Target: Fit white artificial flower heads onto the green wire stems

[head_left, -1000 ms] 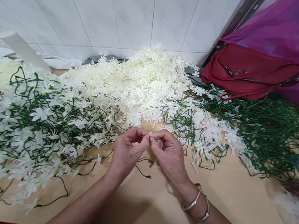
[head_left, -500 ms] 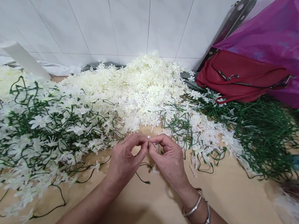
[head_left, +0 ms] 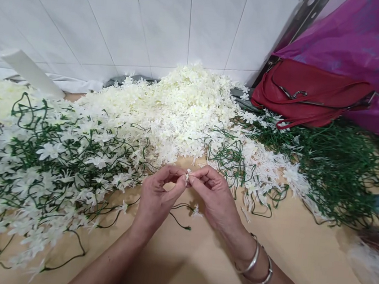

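Note:
A small white artificial flower (head_left: pixel 187 176) sits pinched between the fingertips of both hands, mostly hidden by them. My left hand (head_left: pixel 161 198) is closed on it from the left, thumb against forefinger. From the other side my right hand (head_left: pixel 216 196), with silver bangles at its wrist, grips the same flower. Just below the fingers, a green stem (head_left: pixel 181 224) with a white piece at one end lies on the tan tabletop (head_left: pixel 176 267). Beyond the hands rises a pile of loose white petals (head_left: pixel 186 110).
Stemmed white flowers (head_left: pixel 59 160) heap up on the left. To the right are white stamens (head_left: pixel 268 168), green stems (head_left: pixel 335 171), a red handbag (head_left: pixel 309 93) and a purple plastic bag (head_left: pixel 361 51). A white block (head_left: pixel 32 72) leans at back left; a tiled wall (head_left: pixel 164 26) stands behind.
The fingertips have shifted slightly, and more of the white flower shows between them. Both hands stay close together over the same spot.

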The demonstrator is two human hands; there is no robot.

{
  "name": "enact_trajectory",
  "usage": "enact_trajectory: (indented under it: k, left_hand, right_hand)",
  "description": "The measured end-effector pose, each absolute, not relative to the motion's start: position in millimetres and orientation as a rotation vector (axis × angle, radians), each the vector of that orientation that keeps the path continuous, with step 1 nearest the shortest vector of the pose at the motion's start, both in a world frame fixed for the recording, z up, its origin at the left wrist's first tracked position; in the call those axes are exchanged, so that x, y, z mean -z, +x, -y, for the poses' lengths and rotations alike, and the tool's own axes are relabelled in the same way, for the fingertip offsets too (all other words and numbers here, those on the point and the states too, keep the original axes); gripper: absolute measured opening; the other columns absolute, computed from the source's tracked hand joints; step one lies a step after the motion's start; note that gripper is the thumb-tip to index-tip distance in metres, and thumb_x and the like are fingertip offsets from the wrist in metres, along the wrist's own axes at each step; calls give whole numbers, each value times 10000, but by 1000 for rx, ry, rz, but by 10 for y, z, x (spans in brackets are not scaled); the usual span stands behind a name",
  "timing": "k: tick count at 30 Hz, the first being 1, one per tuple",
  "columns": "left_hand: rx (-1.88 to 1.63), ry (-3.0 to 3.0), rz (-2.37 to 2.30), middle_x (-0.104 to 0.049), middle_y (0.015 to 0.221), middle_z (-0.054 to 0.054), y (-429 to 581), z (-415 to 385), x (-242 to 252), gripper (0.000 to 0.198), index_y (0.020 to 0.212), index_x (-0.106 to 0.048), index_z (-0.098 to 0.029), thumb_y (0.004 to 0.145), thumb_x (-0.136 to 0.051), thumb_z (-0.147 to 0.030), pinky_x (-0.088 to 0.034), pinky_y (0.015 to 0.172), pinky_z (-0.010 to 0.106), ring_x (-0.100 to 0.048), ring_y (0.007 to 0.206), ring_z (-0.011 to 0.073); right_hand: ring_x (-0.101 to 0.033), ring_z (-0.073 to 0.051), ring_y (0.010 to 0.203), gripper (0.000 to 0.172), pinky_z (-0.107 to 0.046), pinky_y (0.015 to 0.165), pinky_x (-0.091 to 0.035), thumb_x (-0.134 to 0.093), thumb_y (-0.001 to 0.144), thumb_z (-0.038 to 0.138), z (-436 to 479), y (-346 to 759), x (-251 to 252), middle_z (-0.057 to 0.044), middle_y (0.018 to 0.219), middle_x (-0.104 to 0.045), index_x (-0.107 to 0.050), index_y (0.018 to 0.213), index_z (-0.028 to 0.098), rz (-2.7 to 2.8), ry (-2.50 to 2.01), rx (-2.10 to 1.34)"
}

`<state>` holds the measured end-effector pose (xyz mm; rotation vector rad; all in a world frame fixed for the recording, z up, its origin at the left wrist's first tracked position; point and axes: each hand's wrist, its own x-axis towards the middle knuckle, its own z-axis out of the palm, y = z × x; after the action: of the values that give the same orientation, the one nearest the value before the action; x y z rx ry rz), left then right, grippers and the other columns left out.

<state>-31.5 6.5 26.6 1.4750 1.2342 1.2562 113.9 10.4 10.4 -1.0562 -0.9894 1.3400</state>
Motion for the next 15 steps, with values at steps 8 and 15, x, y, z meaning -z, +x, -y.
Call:
enact_trajectory:
  k: [8,15]
  left_hand:
    - [-1297,1645,-1268,-765,906,25,-330,-60,-269,66,884,-718,-202,937,-678,-206,-540,802,254,-709,856,155]
    - [-1383,1969,-1278,-767,877,13,-320,-48,-287,109,860,-685,-204,928,-655,-124,-533,815,254,-713,850,149]
  right_hand:
    - [-577,-116,632,162,-244,598,-481,-806,806,366,-101,1147,-147,10,732,-707,-745,815,215,1012,-1068,-1360]
    - [-462,-95,526,115,-219,462,-386,-769,807,306,-72,1137,-183,40,628,-610,-728,780,203,1068,-1161,-1286]
